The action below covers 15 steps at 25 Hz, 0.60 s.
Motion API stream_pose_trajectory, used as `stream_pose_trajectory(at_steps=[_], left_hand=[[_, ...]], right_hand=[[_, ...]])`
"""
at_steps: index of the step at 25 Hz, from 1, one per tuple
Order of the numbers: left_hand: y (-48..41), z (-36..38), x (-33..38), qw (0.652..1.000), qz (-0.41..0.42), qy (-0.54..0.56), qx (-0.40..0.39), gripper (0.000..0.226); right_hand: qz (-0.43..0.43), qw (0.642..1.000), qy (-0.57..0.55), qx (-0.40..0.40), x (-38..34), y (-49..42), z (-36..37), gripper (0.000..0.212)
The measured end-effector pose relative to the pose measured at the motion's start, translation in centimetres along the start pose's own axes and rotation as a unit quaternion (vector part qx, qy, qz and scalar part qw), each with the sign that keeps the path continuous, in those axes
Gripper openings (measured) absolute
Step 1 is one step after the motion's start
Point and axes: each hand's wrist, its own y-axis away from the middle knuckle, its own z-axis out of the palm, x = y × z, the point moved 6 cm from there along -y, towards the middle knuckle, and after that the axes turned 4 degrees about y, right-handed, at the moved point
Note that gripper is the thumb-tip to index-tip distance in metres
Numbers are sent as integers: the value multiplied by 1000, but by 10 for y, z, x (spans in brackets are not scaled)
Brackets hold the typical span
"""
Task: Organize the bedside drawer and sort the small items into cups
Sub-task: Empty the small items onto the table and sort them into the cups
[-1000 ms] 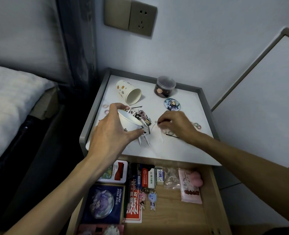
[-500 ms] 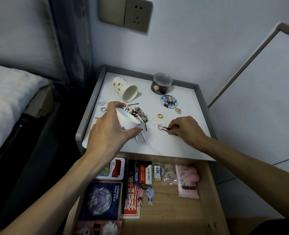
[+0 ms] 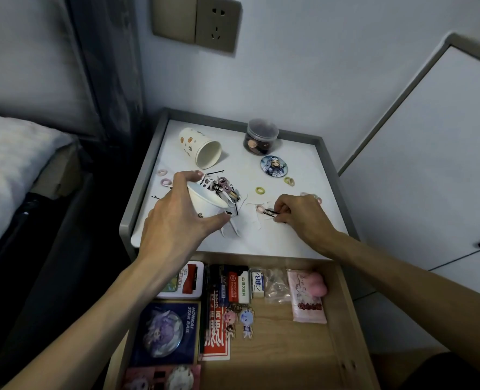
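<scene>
My left hand [image 3: 177, 218] grips a white paper cup [image 3: 206, 202], tipped on its side over the white nightstand top [image 3: 289, 237]. Hair clips and pins [image 3: 223, 190] lie in a pile at its mouth. My right hand [image 3: 300, 213] pinches a black hairpin [image 3: 269, 212] flat on the top, next to a pink hair ring [image 3: 259, 208]. A second paper cup [image 3: 201, 147] lies on its side at the back. Loose hair rings include a yellow one [image 3: 260, 190], a pair [image 3: 289, 181] and pink ones [image 3: 164, 178] at the left.
A clear jar with a dark lid [image 3: 261, 136] and a round character badge [image 3: 274, 165] stand at the back. The open wooden drawer [image 3: 343, 319] below holds cards, an eraser [image 3: 257, 281], keychains [image 3: 239, 320], a pink packet [image 3: 307, 298] and a blue box [image 3: 165, 332]. A bed [image 3: 11, 167] is left.
My right hand moved from the middle of the top to the right and closed its fingertips on the black hairpin. The left hand kept holding the tipped cup.
</scene>
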Motion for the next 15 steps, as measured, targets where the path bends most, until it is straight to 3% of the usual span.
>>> stream_pose_trajectory(at_steps=[8,12,15], left_hand=[[1,1,3,1000,7,6,-8,71],[1,3,2,1000,14,-2,-9,72],[2,7,1,1000,27,-3,-15,76]], right_hand=[[-55,991,123,-10,-8,-4,0,17],[9,995,-46,94,-5,-7,-26,14],[24,984,-125,124,-18,-13,-45,11]])
